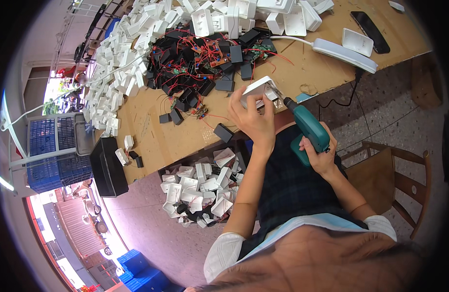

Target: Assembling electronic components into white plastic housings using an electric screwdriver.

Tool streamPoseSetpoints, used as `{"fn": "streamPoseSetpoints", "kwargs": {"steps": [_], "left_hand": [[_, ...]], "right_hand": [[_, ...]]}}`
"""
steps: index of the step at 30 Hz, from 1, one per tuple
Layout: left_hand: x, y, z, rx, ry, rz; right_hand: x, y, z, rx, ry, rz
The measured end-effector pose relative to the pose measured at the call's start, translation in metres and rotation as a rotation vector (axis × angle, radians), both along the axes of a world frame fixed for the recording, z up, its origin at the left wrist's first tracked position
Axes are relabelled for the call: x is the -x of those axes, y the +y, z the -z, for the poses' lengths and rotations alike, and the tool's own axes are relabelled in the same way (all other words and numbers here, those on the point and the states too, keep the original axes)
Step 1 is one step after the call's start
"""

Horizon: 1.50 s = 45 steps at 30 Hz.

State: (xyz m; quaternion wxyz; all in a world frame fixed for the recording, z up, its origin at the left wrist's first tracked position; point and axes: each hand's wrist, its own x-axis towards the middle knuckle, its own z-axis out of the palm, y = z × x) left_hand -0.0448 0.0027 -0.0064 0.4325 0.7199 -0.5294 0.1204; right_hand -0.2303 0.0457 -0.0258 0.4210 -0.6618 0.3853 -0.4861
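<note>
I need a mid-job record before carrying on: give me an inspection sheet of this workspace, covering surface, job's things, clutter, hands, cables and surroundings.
Surface: brown tabletop, with dark marks.
Job's things: white casing, tilted; green power driver, tip close to the casing, contact unclear.
Clutter: heaped white casings, piled red-wired black boxes, black phone.
Hands: left hand holds the white casing; right hand grips the driver.
Cables: white cable at the long white fixture; dark cord hanging past the table edge.
Surroundings: wooden chair right, blue crates left, more casings below the table.

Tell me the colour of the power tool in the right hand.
Teal green; the power tool shows best in the head view.
</note>
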Motion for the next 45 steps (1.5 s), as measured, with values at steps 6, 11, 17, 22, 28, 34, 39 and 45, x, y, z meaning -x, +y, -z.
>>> {"fn": "streamPoseSetpoints", "kwargs": {"steps": [6, 11, 17, 22, 28, 34, 39, 45], "left_hand": [[-0.0005, -0.0012, 0.0031, 0.013, -0.034, -0.031], [-0.0011, -0.002, 0.005, 0.009, -0.033, -0.024], [-0.002, -0.0028, 0.0038, 0.005, -0.033, -0.023], [-0.0019, -0.0031, 0.0041, 0.011, -0.029, -0.022], [-0.0022, -0.0023, 0.0037, 0.013, -0.019, -0.017], [-0.0024, -0.0035, 0.006, 0.013, -0.021, -0.022], [-0.0023, -0.0045, 0.0058, 0.008, -0.022, -0.026], [-0.0003, -0.0039, 0.0023, -0.006, -0.013, -0.02]], "right_hand": [[-0.0012, -0.0013, -0.0027, 0.043, 0.002, -0.014], [-0.0032, -0.0022, -0.0052, 0.073, 0.047, 0.014], [-0.0034, -0.003, -0.0061, 0.081, 0.044, 0.009], [-0.0043, -0.0021, -0.0072, 0.052, 0.05, 0.017], [-0.0047, 0.0033, -0.0041, -0.051, 0.034, 0.015], [-0.0067, 0.0016, -0.0067, 0.008, 0.059, 0.023], [-0.0062, 0.0027, -0.0045, -0.048, 0.051, 0.007], [-0.0067, 0.0022, -0.0061, 0.005, 0.052, 0.015]]}}
